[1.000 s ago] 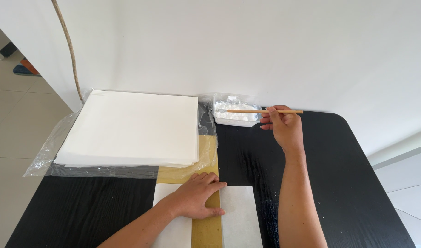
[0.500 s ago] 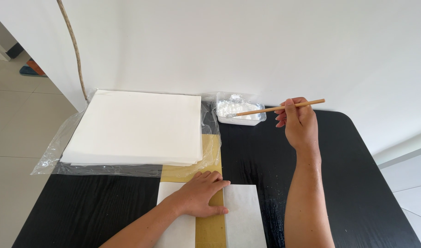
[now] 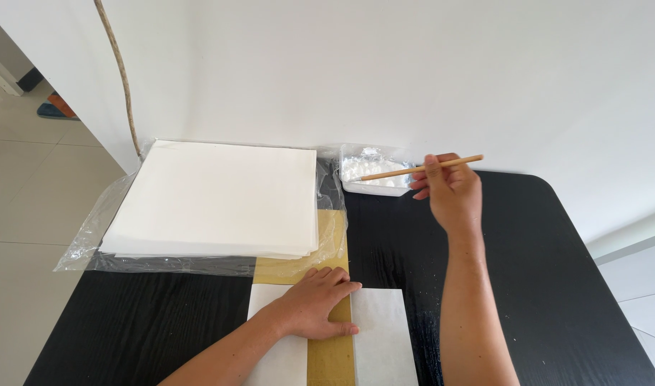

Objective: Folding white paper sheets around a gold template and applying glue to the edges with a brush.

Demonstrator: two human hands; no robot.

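My right hand (image 3: 447, 191) grips a thin wooden stick (image 3: 422, 168) whose tip reaches into a small white tray of white paste (image 3: 372, 172) at the table's far edge. My left hand (image 3: 319, 303) lies flat, fingers spread, on a white folded sheet (image 3: 376, 336) that rests over a tan paper strip (image 3: 330, 357) near the front edge. A thick stack of white paper (image 3: 220, 196) sits on clear plastic wrap (image 3: 95, 232) at the back left.
The black wood-grain table (image 3: 556, 286) has a rounded far right corner. A white wall stands just behind it. A thin rope (image 3: 120, 78) hangs down the wall at left. Tiled floor (image 3: 27, 193) lies to the left.
My right hand has lifted slightly and shifted right with the stick, its tip still at the paste tray. The left hand has stayed pressed on the sheet.
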